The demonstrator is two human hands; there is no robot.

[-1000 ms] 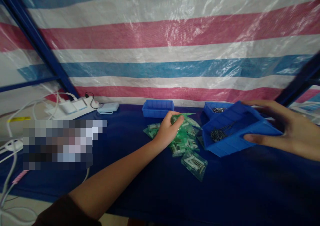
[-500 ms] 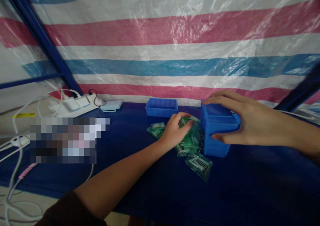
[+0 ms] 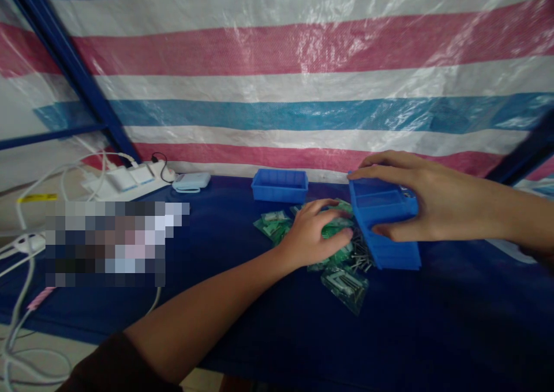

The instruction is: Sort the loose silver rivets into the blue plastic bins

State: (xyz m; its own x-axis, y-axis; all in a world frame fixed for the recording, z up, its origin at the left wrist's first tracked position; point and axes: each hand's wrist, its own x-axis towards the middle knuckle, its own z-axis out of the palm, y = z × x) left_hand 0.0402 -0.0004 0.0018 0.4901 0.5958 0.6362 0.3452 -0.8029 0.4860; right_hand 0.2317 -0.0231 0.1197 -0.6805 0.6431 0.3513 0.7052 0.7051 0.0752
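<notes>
Green packets [image 3: 340,256] lie in a loose pile on the dark blue table [image 3: 411,328], one clear packet [image 3: 345,287] at the near edge with metal pieces showing through. Just beyond it, loose screws [image 3: 362,254] lie between the pile and a tilted blue bin [image 3: 396,253]. The left hand [image 3: 308,233] is over the packets, palm down, fingers spread and thumb apart from them. The right hand [image 3: 426,198] clamps the tilted bin, thumb on its near side, fingers over its far edge. Farther back stands a second blue bin [image 3: 280,193], before a striped plastic sheet [image 3: 277,51].
</notes>
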